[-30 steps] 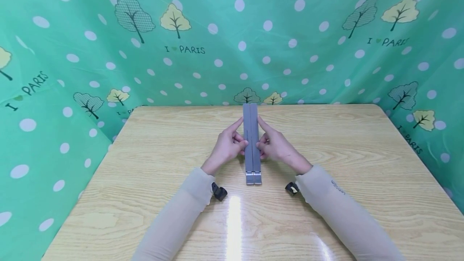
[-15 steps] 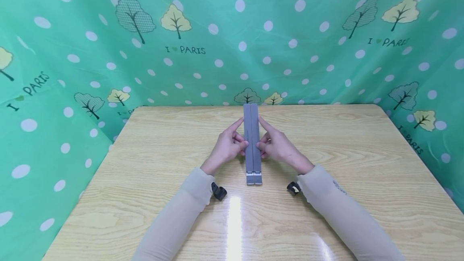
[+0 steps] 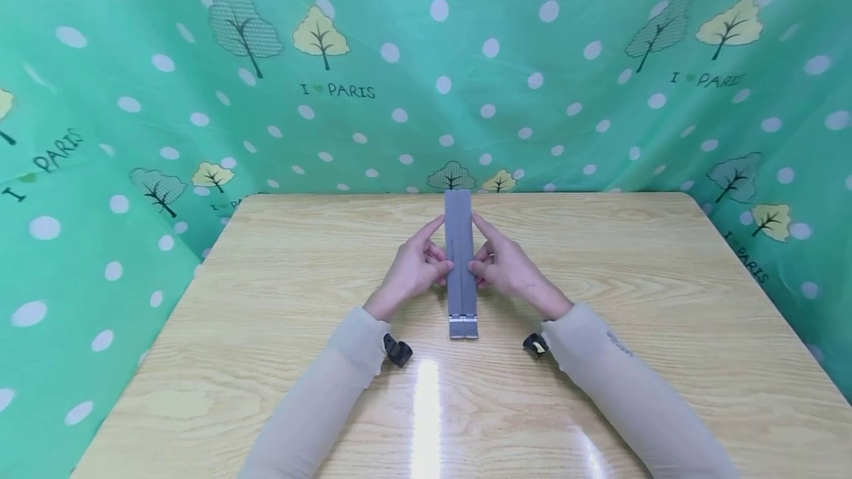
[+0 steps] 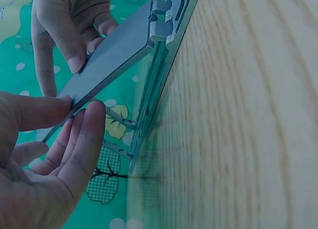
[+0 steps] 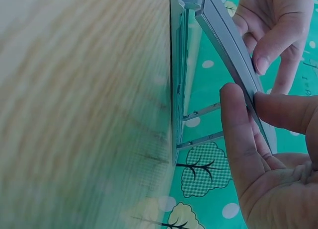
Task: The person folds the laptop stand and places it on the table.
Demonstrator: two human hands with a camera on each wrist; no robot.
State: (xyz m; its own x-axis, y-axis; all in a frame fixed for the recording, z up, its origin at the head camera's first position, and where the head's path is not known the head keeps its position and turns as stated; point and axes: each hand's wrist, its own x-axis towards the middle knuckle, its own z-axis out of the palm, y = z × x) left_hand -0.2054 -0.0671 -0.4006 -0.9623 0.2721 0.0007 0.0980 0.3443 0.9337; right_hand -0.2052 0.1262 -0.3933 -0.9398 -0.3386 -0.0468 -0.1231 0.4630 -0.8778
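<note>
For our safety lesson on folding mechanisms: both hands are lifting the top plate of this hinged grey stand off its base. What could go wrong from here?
1. The left hand and right hand only pinch the thin edges of the grey stand; it might slip and snap shut.
2. Fingers curl under the raised plate, so they could get nipped.
3. The base on the table may slide.

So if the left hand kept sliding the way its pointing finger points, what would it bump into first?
Probably nothing on the table: the left hand points along the long grey folding metal stand toward the far edge, so the green dotted tree-print curtain would likely come first, though depth is unclear.
</note>
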